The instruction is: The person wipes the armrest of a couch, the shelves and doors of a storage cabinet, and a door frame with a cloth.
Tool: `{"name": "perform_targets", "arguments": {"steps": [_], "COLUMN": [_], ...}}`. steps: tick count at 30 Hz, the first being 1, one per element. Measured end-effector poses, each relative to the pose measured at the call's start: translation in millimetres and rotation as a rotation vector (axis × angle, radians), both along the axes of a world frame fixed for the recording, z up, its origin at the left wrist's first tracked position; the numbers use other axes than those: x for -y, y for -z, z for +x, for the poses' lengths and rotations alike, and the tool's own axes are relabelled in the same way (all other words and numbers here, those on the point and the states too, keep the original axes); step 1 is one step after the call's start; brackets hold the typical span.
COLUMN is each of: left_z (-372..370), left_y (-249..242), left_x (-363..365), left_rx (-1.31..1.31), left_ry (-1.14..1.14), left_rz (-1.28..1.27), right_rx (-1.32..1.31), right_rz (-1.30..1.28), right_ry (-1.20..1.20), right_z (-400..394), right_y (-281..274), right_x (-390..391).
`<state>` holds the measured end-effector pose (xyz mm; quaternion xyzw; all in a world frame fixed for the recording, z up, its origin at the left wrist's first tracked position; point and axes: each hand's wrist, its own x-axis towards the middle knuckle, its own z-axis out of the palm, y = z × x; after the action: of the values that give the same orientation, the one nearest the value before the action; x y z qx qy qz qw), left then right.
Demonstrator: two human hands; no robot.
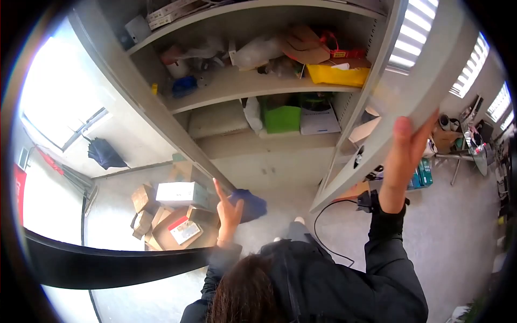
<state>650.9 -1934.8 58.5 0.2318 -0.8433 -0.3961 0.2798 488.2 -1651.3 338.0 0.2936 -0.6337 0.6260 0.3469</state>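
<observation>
A tall grey cabinet (pixel 258 171) stands before me with its shelves exposed. At the right, my right hand (pixel 401 161) grips the edge of the swung-out cabinet door (pixel 355 167), thumb on one face and fingers on the other. My left hand (pixel 229 215) is raised near the lower end of the left upright panel (pixel 180 142), index finger stretched out and thumb apart, holding nothing. Behind it a dark blue bag-like item (pixel 250 206) shows near the floor. On the middle shelf (pixel 231 83) lie plastic bags, a yellow packet (pixel 337 75) and a blue item (pixel 184 86).
A green box (pixel 283 119) and a white box (pixel 319 119) sit on the lower shelf. Cardboard boxes (pixel 161 218) crowd the floor at left, below a folded umbrella (pixel 105 153). A black cable (pixel 318 231) hangs from my right wrist. A glass table (pixel 474 153) stands far right.
</observation>
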Motion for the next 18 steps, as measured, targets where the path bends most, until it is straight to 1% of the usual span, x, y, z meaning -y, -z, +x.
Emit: {"name": "perform_targets", "arguments": {"steps": [1,2,3,5,7,9,13,15,17,18], "left_z": [-5.0,-8.9,-15.7,-32.7,-50.6,-64.9,-101.7,-124.2,-136.2,-143.1], "left_y": [-1.0,-10.5,-10.7,-10.6,-15.4,-22.5,-27.8,-28.9,-30.2,-31.0], "left_x": [-1.9,-4.0,-3.7,-3.8,-2.4,4.4,19.4,24.9,30.8,33.3], "left_rx": [0.007,0.074,0.067,0.022,0.015,-0.015,0.035,0.174,0.165,0.159], "left_ry": [0.015,0.009,0.0,-0.011,-0.045,-0.048,-0.057,-0.01,-0.013,-0.009], "left_rz": [-0.008,-0.008,-0.009,-0.047,-0.071,-0.089,-0.157,-0.234,-0.229,-0.224], "right_rx": [-0.063,-0.124,-0.111,-0.22,-0.24,-0.408,-0.403,-0.395,-0.411,-0.428], "right_rz": [-0.01,-0.018,-0.031,0.112,0.107,0.202,0.22,0.273,0.254,0.218], "right_ry": [-0.071,-0.144,-0.146,-0.028,-0.06,0.064,0.038,0.05,0.03,0.057], "right_z": [-5.1,-7.3,-4.3,-22.8,-37.7,-44.1,-56.8,-66.0,-72.8,-76.4], "right_y": [1.3,-0.5,-3.8,2.4,4.4,-4.2,-9.5,-10.5,-9.5,-7.7], "right_x": [11.3,22.6,36.3,46.9,64.4,79.1,102.2,118.3,132.0,138.2]}}
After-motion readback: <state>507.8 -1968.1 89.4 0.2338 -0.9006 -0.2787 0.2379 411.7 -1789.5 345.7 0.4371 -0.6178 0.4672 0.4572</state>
